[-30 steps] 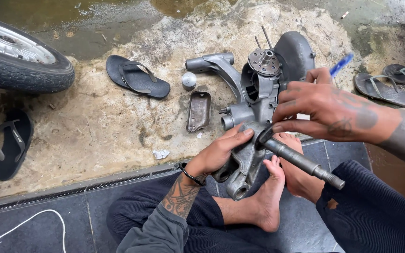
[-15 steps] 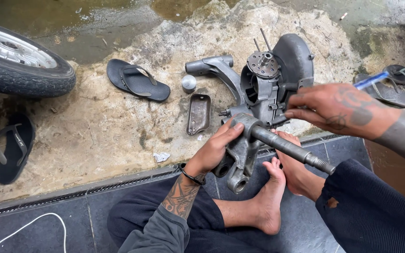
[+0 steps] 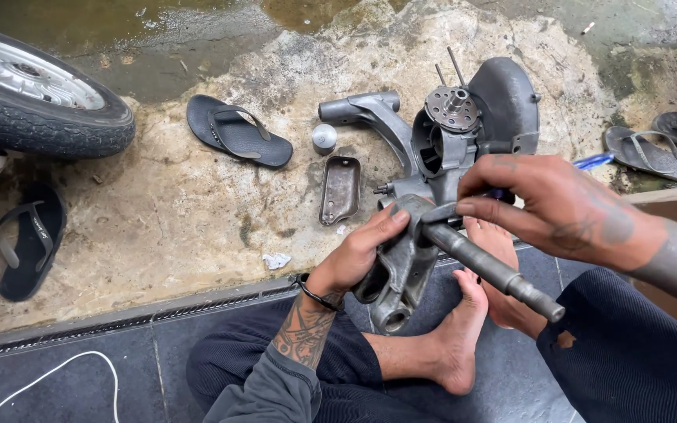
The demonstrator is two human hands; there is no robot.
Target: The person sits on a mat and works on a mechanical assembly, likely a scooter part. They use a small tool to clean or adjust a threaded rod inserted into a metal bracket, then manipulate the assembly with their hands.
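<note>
A grey metal engine casing [image 3: 464,133] lies on the ground in front of me, one end resting between my bare feet [image 3: 464,345]. My left hand [image 3: 358,254] grips the casing's lower arm from the left side. My right hand [image 3: 542,207] holds a thick steel shaft [image 3: 495,270] near its upper end, where it meets the casing. The shaft slants down to the right over my feet.
A small metal cover plate [image 3: 340,189] and a round metal cap [image 3: 324,137] lie left of the casing. Black flip-flops [image 3: 238,131] lie around. A wheel with tyre [image 3: 37,102] stands at far left. A white cord [image 3: 48,376] lies on the dark tiles.
My right hand has shifted down the casing and moved the shaft along with it. My left hand keeps its grip on the casing.
</note>
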